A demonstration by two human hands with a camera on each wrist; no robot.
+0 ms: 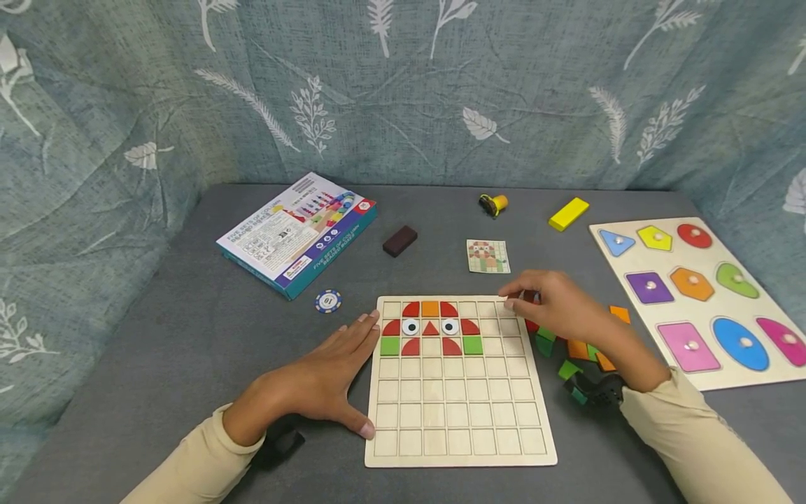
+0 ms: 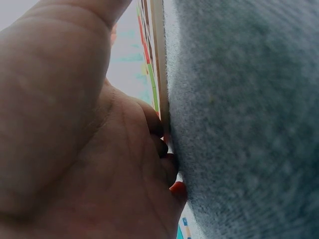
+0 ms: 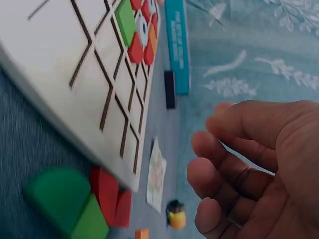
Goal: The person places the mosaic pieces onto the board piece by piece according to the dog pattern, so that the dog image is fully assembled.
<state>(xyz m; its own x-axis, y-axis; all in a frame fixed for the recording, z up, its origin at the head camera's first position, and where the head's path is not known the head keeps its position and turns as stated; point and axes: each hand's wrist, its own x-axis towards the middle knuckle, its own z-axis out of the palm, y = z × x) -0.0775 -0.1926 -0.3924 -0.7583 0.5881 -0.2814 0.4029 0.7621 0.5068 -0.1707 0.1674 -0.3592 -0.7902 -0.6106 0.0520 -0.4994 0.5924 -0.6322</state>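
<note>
A wooden grid board (image 1: 453,413) lies flat, its upper rows bearing red curved pieces, a red triangle (image 1: 430,329), two eye pieces (image 1: 411,327), an orange square (image 1: 430,309) and green squares (image 1: 390,346). My left hand (image 1: 321,381) is spread along the board's left side, fingertips and thumb at its edge. In the left wrist view the fingers of that hand (image 2: 124,169) meet the board's side. Over the top right corner is my right hand (image 1: 560,304), its fingers loosely bent. The right wrist view shows this hand (image 3: 254,169) holding nothing.
Loose green (image 1: 545,341), red and orange pieces lie right of the board, partly under my right arm. Behind it are a pattern card (image 1: 488,257), dark block (image 1: 399,241), yellow block (image 1: 569,214) and small yellow-black object (image 1: 494,204). A box (image 1: 296,234), chip (image 1: 328,301) and shape puzzle (image 1: 699,315) flank it.
</note>
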